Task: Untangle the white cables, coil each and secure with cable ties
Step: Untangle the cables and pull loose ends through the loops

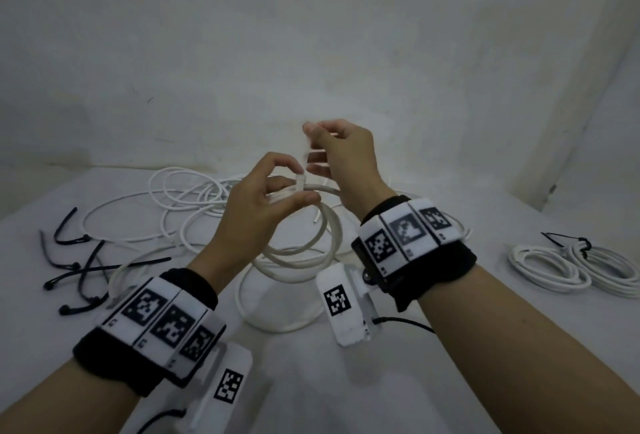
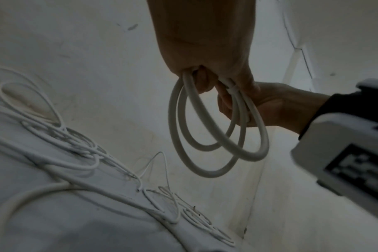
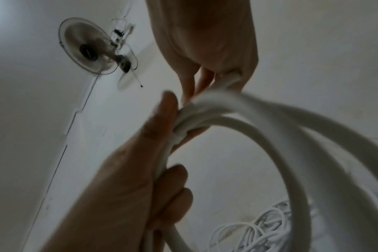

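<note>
Above the table my left hand (image 1: 302, 187) pinches the top of a coiled white cable (image 1: 306, 243) between thumb and fingers. Its loops (image 2: 216, 136) hang below that hand. A white cable tie (image 1: 300, 181) wraps the bundle at the pinch, showing as a band (image 2: 232, 89) in the left wrist view. My right hand (image 1: 313, 137) is higher and grips the tie's tail (image 1: 307, 156), which runs straight up from the bundle. The right wrist view, partly blurred, has the left hand's fingers (image 3: 171, 109) curled round the coil (image 3: 270, 122).
A tangle of loose white cables (image 1: 187, 205) lies on the white table behind my hands. A thicker white loop (image 1: 277, 316) lies under them. Several black cable ties (image 1: 76, 267) are at the left. Two tied white coils (image 1: 568, 267) lie at the right. A wall fan (image 3: 91, 49) hangs overhead.
</note>
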A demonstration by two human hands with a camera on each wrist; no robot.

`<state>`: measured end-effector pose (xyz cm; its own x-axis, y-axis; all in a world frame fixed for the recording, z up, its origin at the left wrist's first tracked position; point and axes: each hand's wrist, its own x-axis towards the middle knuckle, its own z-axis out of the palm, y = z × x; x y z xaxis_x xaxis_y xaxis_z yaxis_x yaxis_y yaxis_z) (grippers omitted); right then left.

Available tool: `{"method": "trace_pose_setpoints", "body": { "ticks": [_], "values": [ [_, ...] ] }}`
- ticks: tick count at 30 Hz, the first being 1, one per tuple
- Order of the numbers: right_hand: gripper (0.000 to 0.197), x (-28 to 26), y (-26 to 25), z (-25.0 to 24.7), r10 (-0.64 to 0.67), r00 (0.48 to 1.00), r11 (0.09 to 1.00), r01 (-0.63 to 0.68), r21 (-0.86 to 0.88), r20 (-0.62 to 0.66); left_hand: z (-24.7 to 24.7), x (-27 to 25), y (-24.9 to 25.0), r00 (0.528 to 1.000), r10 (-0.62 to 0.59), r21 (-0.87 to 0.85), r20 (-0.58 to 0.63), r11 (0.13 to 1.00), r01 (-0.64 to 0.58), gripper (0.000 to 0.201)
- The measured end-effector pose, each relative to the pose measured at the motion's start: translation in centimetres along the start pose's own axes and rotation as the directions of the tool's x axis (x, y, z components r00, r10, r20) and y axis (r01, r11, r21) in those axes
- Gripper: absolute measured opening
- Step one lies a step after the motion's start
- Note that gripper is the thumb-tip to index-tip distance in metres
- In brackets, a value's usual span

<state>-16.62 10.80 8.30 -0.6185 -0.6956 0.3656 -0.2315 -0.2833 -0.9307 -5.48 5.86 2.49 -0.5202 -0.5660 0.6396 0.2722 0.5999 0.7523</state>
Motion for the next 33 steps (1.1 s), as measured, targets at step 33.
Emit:
{"method": "trace_pose_setpoints", "body": {
  "ticks": [33],
  "values": [
    [0.027,-2.6,4.7,-3.2,-0.213,0.940,0.511,0.340,-0.789,0.266,1.9,2.6,-0.5,0.928,-0.364,-0.161,-0.085,0.924,0.347,0.030]
  ]
}}
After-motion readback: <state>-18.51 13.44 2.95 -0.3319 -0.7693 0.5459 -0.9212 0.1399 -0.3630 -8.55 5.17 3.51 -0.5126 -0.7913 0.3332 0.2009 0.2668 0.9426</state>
